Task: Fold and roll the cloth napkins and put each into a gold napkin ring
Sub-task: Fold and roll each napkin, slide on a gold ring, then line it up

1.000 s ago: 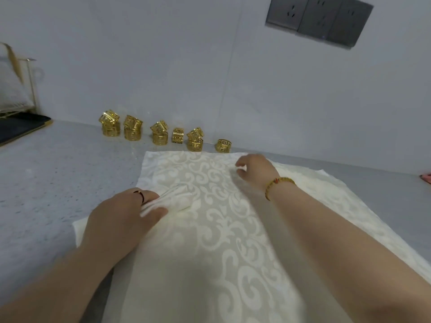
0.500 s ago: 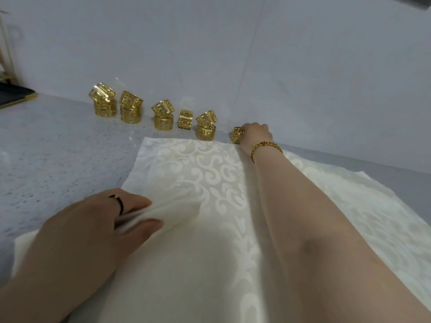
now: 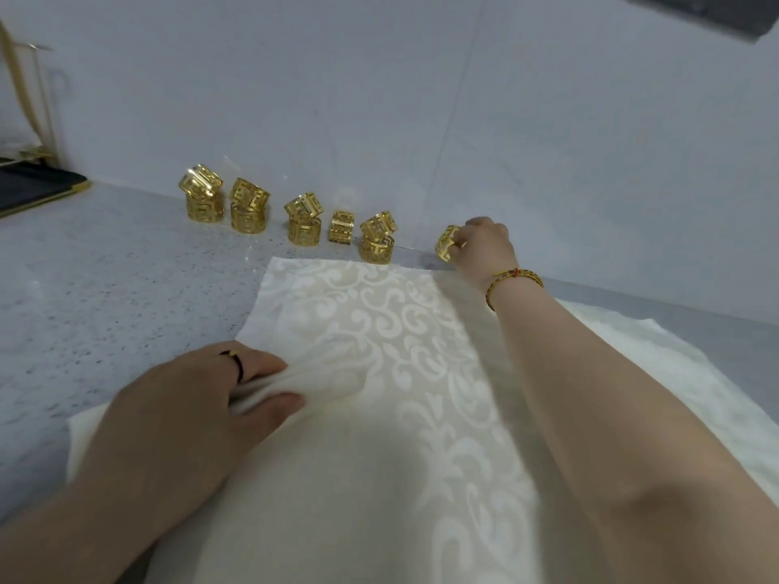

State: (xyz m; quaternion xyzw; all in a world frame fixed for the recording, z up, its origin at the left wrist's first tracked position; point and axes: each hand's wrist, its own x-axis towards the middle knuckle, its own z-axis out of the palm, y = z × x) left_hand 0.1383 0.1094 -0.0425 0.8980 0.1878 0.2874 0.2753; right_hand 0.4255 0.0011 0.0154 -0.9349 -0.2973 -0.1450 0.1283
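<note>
1. The left hand (image 3: 181, 398) rests on the cream patterned napkin (image 3: 379, 436), its fingers (image 3: 265, 364) and thumb pinching a gathered fold of the cloth.
2. The right hand (image 3: 484, 246) reaches past the napkin's far edge, its fingers curled round one tilted gold napkin ring (image 3: 445, 245).
3. Left of those fingers, the other gold rings (image 3: 248, 212) stand in a row on the grey tabletop (image 3: 105, 288), several stacked in twos.
4. More white cloth (image 3: 674, 373) lies beyond the right forearm.

Napkin (image 3: 379, 415) lies on counter (image 3: 105, 288); rings (image 3: 295, 217) line the wall (image 3: 379, 99) behind it.
</note>
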